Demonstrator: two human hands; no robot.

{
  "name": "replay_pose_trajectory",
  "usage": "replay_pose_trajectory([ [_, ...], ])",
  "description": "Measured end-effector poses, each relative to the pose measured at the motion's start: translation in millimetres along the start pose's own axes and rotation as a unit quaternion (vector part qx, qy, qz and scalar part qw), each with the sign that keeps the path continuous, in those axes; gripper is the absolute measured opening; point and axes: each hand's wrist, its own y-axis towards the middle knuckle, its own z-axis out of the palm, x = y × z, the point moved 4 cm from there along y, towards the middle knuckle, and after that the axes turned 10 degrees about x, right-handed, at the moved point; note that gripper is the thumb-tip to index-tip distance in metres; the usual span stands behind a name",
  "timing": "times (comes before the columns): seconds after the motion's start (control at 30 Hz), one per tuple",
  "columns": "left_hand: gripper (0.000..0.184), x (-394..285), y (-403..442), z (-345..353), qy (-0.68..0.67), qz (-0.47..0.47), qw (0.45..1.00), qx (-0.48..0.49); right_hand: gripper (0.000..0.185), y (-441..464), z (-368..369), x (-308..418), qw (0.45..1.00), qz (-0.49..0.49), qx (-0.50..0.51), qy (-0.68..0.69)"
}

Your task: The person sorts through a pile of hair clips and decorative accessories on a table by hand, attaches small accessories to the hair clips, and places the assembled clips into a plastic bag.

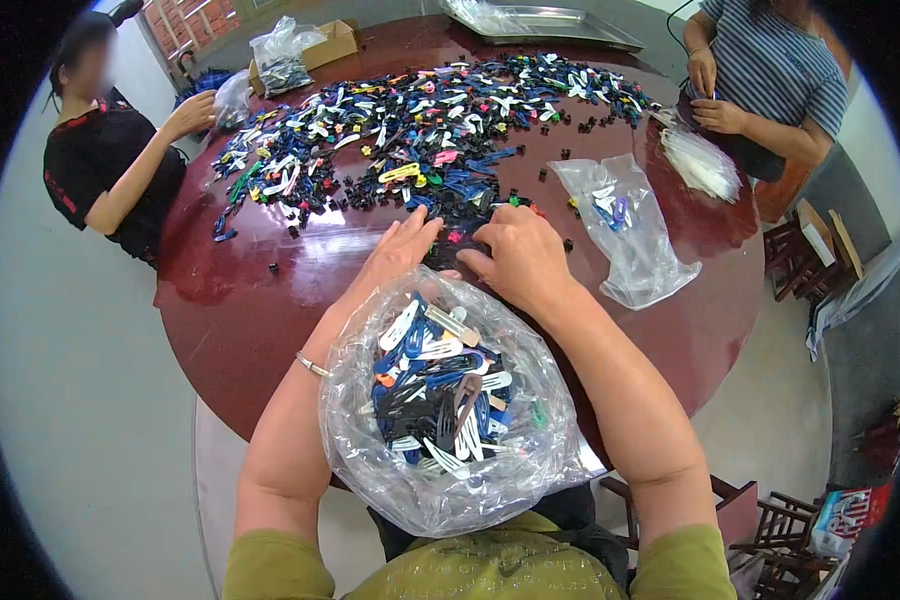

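Observation:
A large heap of hair clips [400, 130] in black, white, blue and other colours spreads over the round table. My left hand [405, 250] rests at the near edge of the heap, fingers stretched out over small dark clips. Opposite it, my right hand [522, 255] touches the same edge with bent fingers, its thumb apart from them; the fingertips are partly hidden. Between my forearms, a clear plastic bag [355, 440] stands wide at the mouth against the table edge. Inside lie many snap hair clips [450, 385], mostly white, blue and black.
A flat clear bag [635, 265] with a few clips lies to the right, beyond it a bundle of clear bags [700, 160]. One person [110, 150] sits left, another [770, 90] right. A metal tray [560, 28] and cardboard box [332, 45] are at the back.

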Motion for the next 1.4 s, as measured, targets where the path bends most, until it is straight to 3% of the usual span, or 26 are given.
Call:
replay_pose_trajectory([
  [0.23, 0.074, -6, 0, -5, -0.057, 0.02, 0.998, -0.018, 0.015, 1, 4, -7, 0.988, 0.06, 0.048, 0.137],
  [0.43, 0.057, -14, 1, -10, -0.027, 0.023, 0.999, -0.003, 0.017, -1, 1, -6, 0.999, 0.007, 0.03, 0.036],
  [0.53, 0.051, -12, 2, -7, -0.011, 0.048, 0.999, -0.004, 0.018, -1, 2, -5, 0.998, 0.003, 0.042, 0.05],
  [0.97, 0.048, -7, -1, -6, 0.021, 0.008, 0.999, -0.036, 0.015, -4, 4, -2, 0.998, -0.011, 0.021, 0.061],
  [1.13, 0.048, -3, 6, -2, 0.027, 0.034, 0.998, -0.052, 0.011, -3, 3, -5, 0.996, -0.042, -0.066, 0.041],
  [1.2, 0.048, -7, 7, -4, 0.044, 0.076, 0.992, -0.091, 0.009, -5, 0, -8, 0.993, -0.021, -0.071, 0.092],
  [1.4, 0.039, -11, 5, -7, 0.064, 0.036, 0.991, -0.116, 0.018, -3, -1, -13, 0.993, 0.03, -0.02, 0.113],
])
